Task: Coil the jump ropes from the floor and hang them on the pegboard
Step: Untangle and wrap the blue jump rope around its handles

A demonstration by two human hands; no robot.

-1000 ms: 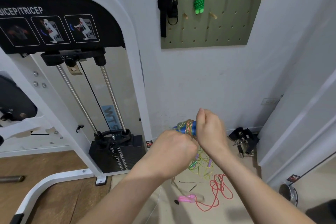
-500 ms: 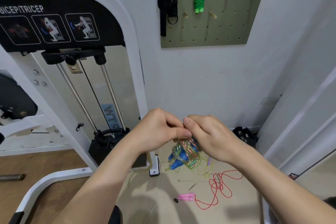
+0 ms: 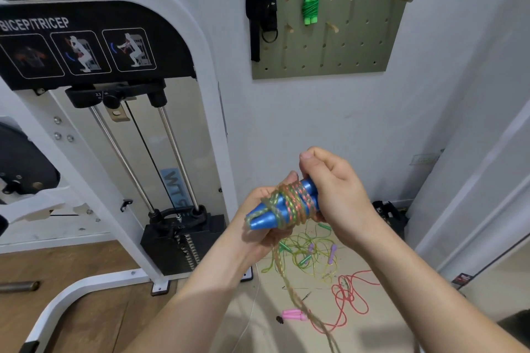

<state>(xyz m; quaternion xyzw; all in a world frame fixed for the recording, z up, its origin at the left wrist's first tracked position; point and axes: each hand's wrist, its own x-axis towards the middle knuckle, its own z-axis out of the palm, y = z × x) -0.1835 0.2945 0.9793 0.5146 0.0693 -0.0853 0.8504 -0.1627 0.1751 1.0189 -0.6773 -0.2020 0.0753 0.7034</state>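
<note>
Mid-frame, the left hand cups the blue handles, rope wound round them, its tail trailing to the floor; this coil looks nearly finished. A yellow tangle waits below. One green rope hangs on the pegboard. The right hand grips the handles' far end, thumb raised. A red rope waits too.

White BRTW weight machine, black straps
</note>
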